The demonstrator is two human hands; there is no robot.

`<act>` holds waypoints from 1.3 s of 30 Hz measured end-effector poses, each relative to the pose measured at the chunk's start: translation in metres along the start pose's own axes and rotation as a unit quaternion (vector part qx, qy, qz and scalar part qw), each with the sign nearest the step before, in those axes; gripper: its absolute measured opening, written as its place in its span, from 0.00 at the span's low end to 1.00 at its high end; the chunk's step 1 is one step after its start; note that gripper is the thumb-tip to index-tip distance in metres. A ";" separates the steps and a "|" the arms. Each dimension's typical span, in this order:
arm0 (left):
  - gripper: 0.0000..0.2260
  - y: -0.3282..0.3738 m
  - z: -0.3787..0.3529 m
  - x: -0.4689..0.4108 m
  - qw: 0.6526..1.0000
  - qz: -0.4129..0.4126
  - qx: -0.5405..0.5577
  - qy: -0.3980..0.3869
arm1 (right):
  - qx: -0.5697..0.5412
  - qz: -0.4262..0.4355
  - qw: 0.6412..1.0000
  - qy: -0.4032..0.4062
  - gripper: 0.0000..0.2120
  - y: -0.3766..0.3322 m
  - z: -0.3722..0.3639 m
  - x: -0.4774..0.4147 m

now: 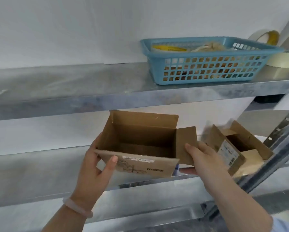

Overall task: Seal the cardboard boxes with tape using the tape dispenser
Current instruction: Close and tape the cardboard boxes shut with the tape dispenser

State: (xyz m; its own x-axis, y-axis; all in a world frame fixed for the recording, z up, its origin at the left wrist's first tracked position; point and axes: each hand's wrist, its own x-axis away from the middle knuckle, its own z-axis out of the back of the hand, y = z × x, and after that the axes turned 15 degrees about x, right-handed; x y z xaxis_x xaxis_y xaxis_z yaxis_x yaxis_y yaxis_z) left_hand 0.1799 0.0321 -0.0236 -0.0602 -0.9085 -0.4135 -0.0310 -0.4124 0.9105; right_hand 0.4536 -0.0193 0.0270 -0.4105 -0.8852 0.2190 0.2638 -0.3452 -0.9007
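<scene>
At the lower centre of the frame, my left hand (96,171), with a pale bracelet (76,208) on its wrist, grips the near left corner of an open cardboard box (140,166). The thumb lies flat on the printed front panel and the fingers curl round the left wall. My right hand (203,162) pinches the box's right end, thumb on the raised side flap and fingers reaching under that edge. The box sits mid-frame, top flaps standing open, over the front edge of the lower metal shelf (40,173). Just right of it, a second open box (227,151) with a label lies tilted on the same shelf. Farther up, on the upper shelf (73,84) at upper right, stands a blue basket (207,69), with a pale tape roll (281,60) beside it.
</scene>
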 end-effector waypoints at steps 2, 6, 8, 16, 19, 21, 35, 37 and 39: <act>0.23 -0.011 0.024 0.002 0.999 0.032 -0.013 0.017 | 0.013 -0.009 0.999 -0.037 0.04 -0.005 -0.031 -0.010; 0.25 -0.039 0.058 0.007 0.996 0.090 -0.008 0.019 | 0.045 0.002 0.994 -0.104 0.06 -0.004 -0.090 -0.023; 0.26 -0.052 0.071 0.010 0.994 0.105 -0.001 0.008 | 0.050 0.015 0.989 -0.135 0.06 0.004 -0.113 -0.026; 0.33 -0.082 0.108 0.009 0.990 0.102 -0.082 -0.053 | 0.098 0.195 0.958 -0.183 0.43 0.042 -0.150 -0.034; 0.29 -0.087 0.117 0.005 0.987 0.073 -0.120 -0.080 | 0.220 0.219 0.940 -0.145 0.41 0.048 -0.154 -0.038; 0.26 -0.086 0.122 0.002 0.982 0.051 -0.161 -0.089 | 0.239 0.234 0.935 -0.119 0.35 0.049 -0.155 -0.039; 0.12 -0.090 0.116 -0.034 0.980 0.107 -0.164 -0.022 | 0.261 0.221 0.938 -0.055 0.30 0.033 -0.155 -0.078; 0.33 -0.090 0.119 -0.040 0.979 0.140 -0.142 -0.039 | 0.300 0.211 0.926 -0.090 0.48 0.029 -0.152 -0.086; 0.49 -0.090 0.124 -0.049 0.973 0.170 -0.134 -0.085 | 0.310 0.222 0.915 -0.132 0.58 0.022 -0.149 -0.093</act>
State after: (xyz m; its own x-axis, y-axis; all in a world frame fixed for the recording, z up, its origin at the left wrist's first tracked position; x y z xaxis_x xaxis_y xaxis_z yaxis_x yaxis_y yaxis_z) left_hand 0.0618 0.1224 -0.0855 -0.1858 -0.9806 -0.0627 0.2788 -0.1138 0.9536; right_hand 0.3673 0.1024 -0.0694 0.0609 -0.9974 0.0396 0.8321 0.0289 -0.5539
